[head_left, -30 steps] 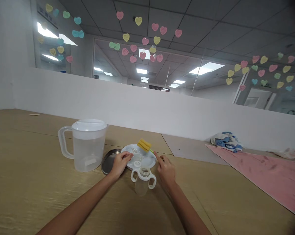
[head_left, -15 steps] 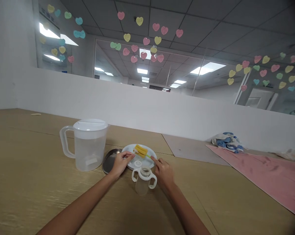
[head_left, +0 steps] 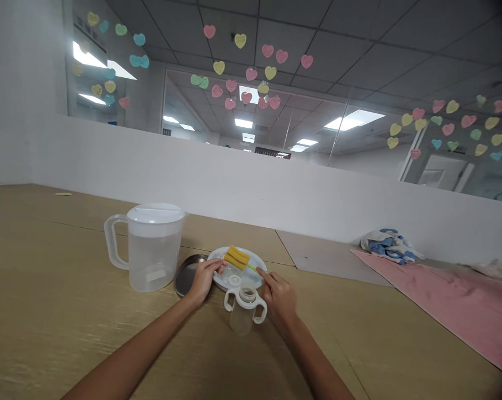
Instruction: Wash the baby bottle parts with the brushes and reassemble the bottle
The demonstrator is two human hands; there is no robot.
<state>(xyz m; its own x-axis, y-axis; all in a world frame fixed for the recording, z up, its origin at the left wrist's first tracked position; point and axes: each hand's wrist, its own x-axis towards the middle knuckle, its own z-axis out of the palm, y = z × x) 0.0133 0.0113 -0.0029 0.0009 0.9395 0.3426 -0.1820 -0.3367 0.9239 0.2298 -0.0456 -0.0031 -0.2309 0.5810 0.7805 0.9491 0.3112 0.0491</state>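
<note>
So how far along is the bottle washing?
The bottle is already open. The right hand holds the brush, its yellow sponge by the left hand, over the plate. Closing the bottle seems left, as its neck is bare; I can't tell what's clean.

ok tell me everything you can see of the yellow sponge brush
The brush has a yellow, ribbed-looking head, probably foam, on a thin green handle. It lies slanted over the white plate, head toward the left hand. The right hand grips the handle. Whether the head touches the plate or left fingers is unclear.
</note>
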